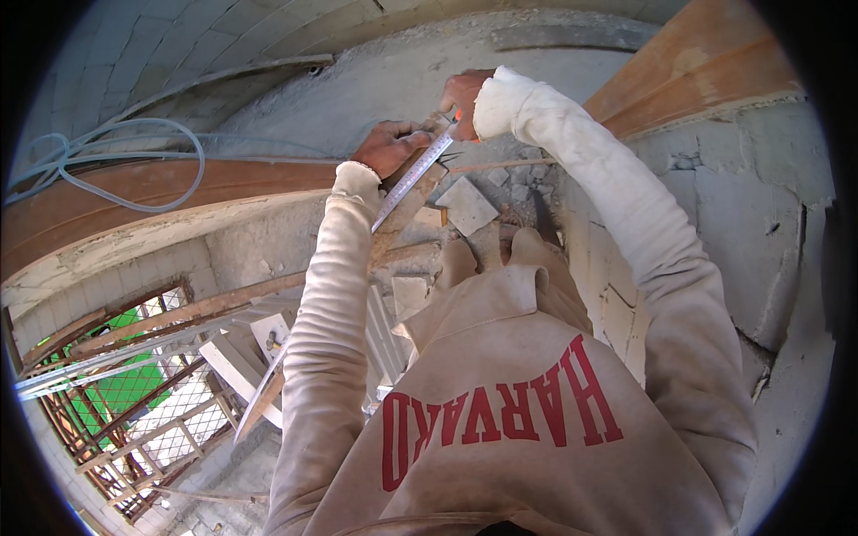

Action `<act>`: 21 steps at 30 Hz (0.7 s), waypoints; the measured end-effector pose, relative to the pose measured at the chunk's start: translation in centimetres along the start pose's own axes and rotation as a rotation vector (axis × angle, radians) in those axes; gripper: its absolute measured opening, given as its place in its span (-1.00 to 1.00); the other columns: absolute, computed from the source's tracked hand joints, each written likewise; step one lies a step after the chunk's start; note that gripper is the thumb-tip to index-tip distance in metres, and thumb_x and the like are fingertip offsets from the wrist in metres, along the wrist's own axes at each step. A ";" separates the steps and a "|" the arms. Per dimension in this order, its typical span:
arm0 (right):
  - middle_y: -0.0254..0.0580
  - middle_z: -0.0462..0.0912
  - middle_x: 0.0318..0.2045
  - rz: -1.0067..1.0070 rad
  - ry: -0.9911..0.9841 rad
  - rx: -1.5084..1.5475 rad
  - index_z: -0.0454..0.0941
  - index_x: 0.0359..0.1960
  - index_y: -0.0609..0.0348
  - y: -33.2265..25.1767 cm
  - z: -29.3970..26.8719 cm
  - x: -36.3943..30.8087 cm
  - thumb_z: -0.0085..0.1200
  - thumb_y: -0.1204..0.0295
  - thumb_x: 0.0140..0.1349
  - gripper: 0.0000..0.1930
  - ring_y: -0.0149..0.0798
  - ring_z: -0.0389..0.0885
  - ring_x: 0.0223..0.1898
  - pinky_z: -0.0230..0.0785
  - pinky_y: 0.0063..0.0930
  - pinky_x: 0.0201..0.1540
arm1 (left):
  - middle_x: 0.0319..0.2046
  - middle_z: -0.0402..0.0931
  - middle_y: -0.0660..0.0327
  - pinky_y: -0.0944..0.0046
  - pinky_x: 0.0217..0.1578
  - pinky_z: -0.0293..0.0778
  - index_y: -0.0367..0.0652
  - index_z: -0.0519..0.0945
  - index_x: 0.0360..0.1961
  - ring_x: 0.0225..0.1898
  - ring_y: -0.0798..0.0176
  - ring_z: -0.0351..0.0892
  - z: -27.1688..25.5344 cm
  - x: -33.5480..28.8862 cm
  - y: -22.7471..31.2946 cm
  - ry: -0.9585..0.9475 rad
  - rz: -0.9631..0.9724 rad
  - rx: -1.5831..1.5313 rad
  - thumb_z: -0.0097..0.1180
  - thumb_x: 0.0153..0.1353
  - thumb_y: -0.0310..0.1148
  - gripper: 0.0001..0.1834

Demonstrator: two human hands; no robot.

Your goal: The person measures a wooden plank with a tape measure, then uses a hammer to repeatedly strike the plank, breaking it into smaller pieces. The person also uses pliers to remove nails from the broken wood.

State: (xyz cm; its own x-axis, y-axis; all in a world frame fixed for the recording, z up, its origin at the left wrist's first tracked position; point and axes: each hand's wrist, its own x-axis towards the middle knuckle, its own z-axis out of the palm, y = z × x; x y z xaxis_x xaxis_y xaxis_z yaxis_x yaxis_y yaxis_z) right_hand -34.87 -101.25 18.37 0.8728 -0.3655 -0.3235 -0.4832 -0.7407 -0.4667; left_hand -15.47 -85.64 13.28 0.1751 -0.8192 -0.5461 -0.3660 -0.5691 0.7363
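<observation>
- White tape [413, 181] slants along a wooden board [412, 202], from the right hand [466, 100] down past the left wrist.
- Right hand curls closed around the tape's upper end.
- Left hand [386, 150] bends over the board beside the tape; whether it grips, one cannot tell.
- Pale tile [467, 206] lies right of the board.

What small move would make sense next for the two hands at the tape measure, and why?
Perhaps the left hand should steady the tape measure against the wooden board: the blade is drawn out along it, the right hand grips the blade's upper end, and the left is right beside it.
</observation>
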 end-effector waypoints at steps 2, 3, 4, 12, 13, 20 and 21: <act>-0.11 0.79 -0.15 0.035 -0.108 -0.018 0.73 -0.18 0.00 -0.9 -1.1 -0.1 0.34 0.17 0.02 -0.67 -0.08 0.75 -0.05 0.58 -0.25 -0.02 | -0.28 0.74 0.15 0.28 -0.13 0.50 -0.22 0.77 -0.01 -0.30 0.31 0.60 0.0 0.1 -0.1 -0.007 -0.034 -0.011 0.26 0.33 -0.10 -0.58; -0.11 0.79 -0.17 0.051 -0.163 -0.027 0.73 -0.17 0.00 -1.2 -1.5 -0.1 0.35 0.18 0.02 -0.66 -0.08 0.76 -0.07 0.58 -0.25 -0.02 | -0.29 0.74 0.15 0.28 -0.13 0.50 -0.22 0.78 -0.01 -0.30 0.32 0.60 0.0 0.0 -0.1 -0.010 -0.052 -0.017 0.26 0.33 -0.10 -0.59; -0.11 0.80 -0.19 0.024 -0.114 -0.044 0.73 -0.19 0.01 -1.0 -1.2 0.1 0.34 0.19 0.02 -0.67 -0.08 0.77 -0.09 0.58 -0.25 -0.04 | -0.29 0.73 0.15 0.28 -0.13 0.50 -0.22 0.78 -0.02 -0.30 0.31 0.60 -0.1 0.1 -0.2 -0.011 -0.052 -0.016 0.26 0.32 -0.10 -0.59; -0.09 0.79 -0.40 -0.020 -0.035 -0.012 0.70 -0.30 0.12 -0.1 0.1 0.7 0.32 0.22 0.02 -0.71 -0.05 0.78 -0.20 0.59 -0.21 -0.10 | -0.33 0.73 0.16 0.28 -0.15 0.51 -0.22 0.79 -0.08 -0.32 0.31 0.60 0.2 -0.1 0.5 0.001 -0.019 0.019 0.27 0.30 -0.10 -0.60; -0.07 0.79 -0.38 -0.009 -0.040 -0.023 0.69 -0.28 0.13 -0.2 0.0 0.5 0.32 0.20 0.02 -0.69 -0.04 0.78 -0.19 0.59 -0.20 -0.08 | -0.33 0.73 0.17 0.28 -0.15 0.51 -0.22 0.79 -0.08 -0.32 0.31 0.60 0.3 0.1 0.1 -0.003 -0.006 -0.011 0.27 0.30 -0.10 -0.60; 0.01 0.74 -0.09 0.025 -0.018 0.021 0.68 0.04 0.21 -1.4 -0.7 -3.8 0.34 0.13 0.10 -0.47 0.00 0.73 -0.04 0.57 -0.23 0.04 | -0.29 0.72 0.21 0.33 -0.16 0.51 -0.26 0.77 -0.06 -0.30 0.36 0.59 0.3 0.1 -0.6 -0.007 0.016 -0.058 0.29 0.29 -0.12 -0.60; 0.00 0.74 -0.09 0.030 -0.005 0.047 0.69 0.03 0.20 -1.1 -0.3 -4.6 0.33 0.13 0.11 -0.49 0.00 0.73 -0.03 0.57 -0.24 0.05 | -0.27 0.72 0.23 0.35 -0.17 0.51 -0.28 0.76 -0.05 -0.29 0.38 0.59 0.4 0.0 -0.4 -0.011 0.013 -0.057 0.30 0.29 -0.13 -0.59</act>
State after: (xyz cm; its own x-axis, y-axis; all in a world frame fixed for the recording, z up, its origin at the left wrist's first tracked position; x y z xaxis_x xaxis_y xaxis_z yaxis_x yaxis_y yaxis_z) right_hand -38.37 -98.93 20.64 0.8574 -0.3844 -0.3421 -0.5121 -0.7021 -0.4948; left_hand -15.64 -85.37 12.84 0.1607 -0.8259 -0.5404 -0.3156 -0.5618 0.7647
